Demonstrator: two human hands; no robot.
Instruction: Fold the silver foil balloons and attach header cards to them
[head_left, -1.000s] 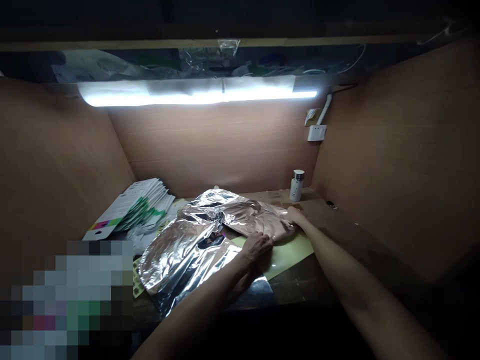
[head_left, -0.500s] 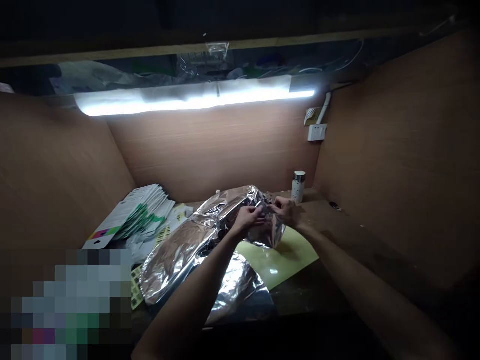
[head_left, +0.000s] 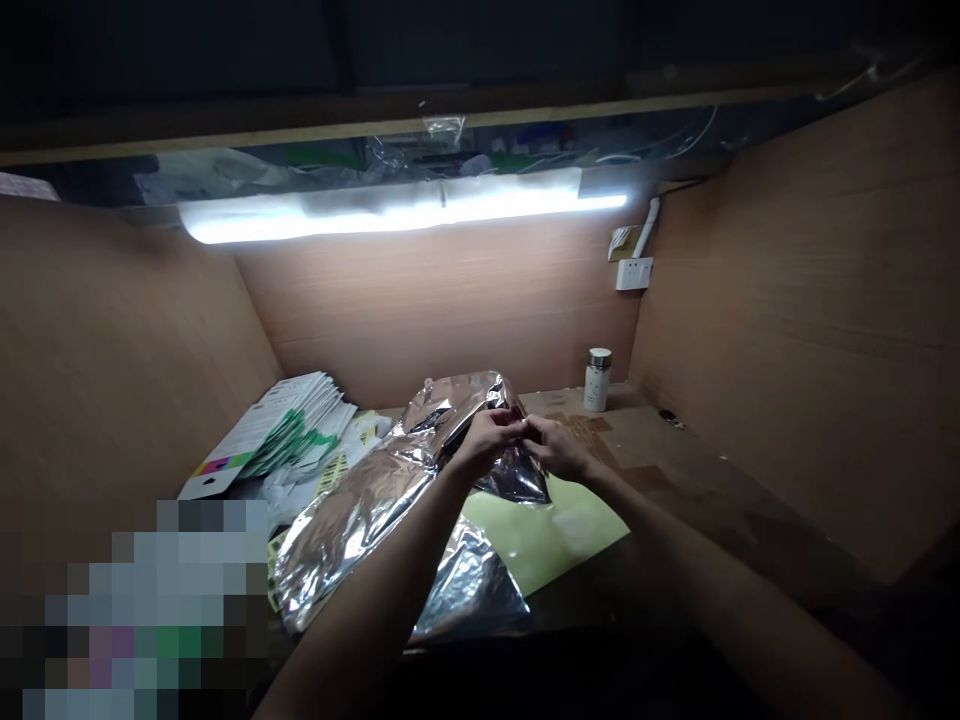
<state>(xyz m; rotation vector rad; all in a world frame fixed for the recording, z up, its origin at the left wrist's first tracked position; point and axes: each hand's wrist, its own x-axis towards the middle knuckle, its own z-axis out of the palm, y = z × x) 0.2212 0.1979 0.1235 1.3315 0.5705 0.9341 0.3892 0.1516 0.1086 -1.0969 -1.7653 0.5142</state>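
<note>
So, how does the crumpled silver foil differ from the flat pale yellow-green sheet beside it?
The crumpled silver foil is shiny and creased; the pale yellow-green sheet is smooth and lies flat. The foil rises in folds, and the left hand and right hand are at its top, not on the sheet. Both lie on the brown tabletop.
</note>
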